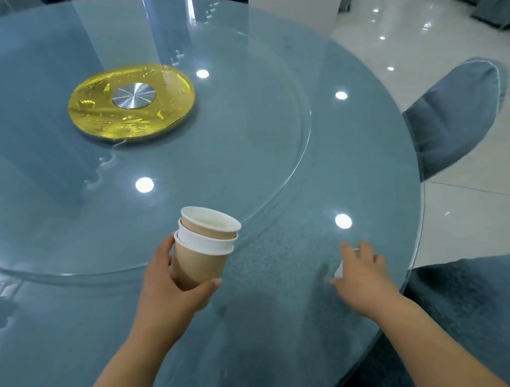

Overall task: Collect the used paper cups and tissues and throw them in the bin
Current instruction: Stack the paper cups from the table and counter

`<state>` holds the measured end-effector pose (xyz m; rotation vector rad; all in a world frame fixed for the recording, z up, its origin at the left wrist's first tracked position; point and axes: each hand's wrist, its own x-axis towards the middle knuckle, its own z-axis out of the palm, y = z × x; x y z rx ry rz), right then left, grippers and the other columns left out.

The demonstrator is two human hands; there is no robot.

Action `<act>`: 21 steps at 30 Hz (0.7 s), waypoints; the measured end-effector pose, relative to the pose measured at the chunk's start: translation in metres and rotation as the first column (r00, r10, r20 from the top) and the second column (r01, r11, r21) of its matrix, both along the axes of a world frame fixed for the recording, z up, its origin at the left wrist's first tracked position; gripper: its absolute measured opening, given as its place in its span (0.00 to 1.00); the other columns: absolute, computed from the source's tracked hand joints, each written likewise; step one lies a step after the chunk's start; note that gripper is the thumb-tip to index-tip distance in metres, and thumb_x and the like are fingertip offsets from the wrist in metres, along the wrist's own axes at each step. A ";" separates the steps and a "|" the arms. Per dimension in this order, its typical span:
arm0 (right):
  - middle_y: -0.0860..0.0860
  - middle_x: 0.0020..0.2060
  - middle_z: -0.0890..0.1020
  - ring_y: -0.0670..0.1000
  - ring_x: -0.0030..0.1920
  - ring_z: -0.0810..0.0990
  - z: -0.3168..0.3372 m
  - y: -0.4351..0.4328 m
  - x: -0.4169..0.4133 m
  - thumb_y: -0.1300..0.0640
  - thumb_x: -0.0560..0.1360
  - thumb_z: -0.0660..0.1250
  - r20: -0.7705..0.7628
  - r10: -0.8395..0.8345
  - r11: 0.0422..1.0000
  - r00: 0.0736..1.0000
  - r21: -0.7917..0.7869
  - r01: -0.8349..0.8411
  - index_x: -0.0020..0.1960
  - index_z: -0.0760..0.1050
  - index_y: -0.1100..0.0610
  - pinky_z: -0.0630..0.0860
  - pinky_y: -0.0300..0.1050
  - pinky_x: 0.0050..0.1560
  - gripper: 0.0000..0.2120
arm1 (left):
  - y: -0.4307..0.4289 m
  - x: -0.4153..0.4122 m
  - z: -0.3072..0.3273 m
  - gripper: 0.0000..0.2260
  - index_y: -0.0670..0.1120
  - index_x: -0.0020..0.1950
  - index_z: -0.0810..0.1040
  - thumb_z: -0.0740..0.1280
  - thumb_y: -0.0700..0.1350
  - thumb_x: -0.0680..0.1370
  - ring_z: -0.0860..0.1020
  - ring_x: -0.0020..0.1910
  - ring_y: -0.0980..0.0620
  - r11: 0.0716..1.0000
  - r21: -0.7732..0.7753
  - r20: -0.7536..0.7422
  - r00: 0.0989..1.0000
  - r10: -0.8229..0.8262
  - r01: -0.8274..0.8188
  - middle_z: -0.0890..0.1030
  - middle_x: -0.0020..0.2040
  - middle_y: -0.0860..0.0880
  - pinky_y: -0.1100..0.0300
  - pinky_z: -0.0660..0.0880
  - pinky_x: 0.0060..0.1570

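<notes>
My left hand (168,287) grips a stack of three nested brown paper cups (204,249) with white rims, tilted to the right above the near part of the round blue glass-topped table (297,318). My right hand (361,272) reaches over the table near its right edge, fingers curled over a small white thing (339,270), likely a tissue or cup, mostly hidden beneath the hand. No bin is in view.
A glass turntable (273,145) with a gold hub (131,102) fills the table's middle. Blue-covered chairs stand at the right (453,119) and near right (492,307). White glossy floor (493,199) lies beyond the table's right edge.
</notes>
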<state>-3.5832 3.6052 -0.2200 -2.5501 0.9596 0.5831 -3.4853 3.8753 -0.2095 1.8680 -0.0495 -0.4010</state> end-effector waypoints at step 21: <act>0.48 0.64 0.71 0.49 0.63 0.71 0.016 0.142 0.033 0.47 0.70 0.72 0.387 0.328 0.853 0.862 0.271 -0.446 0.69 0.68 0.51 0.68 0.44 0.64 0.29 | 0.123 -0.077 0.003 0.40 0.56 0.70 0.64 0.79 0.39 0.64 0.76 0.55 0.49 0.935 0.088 0.002 0.939 0.344 -0.343 0.73 0.60 0.50 0.57 0.74 0.49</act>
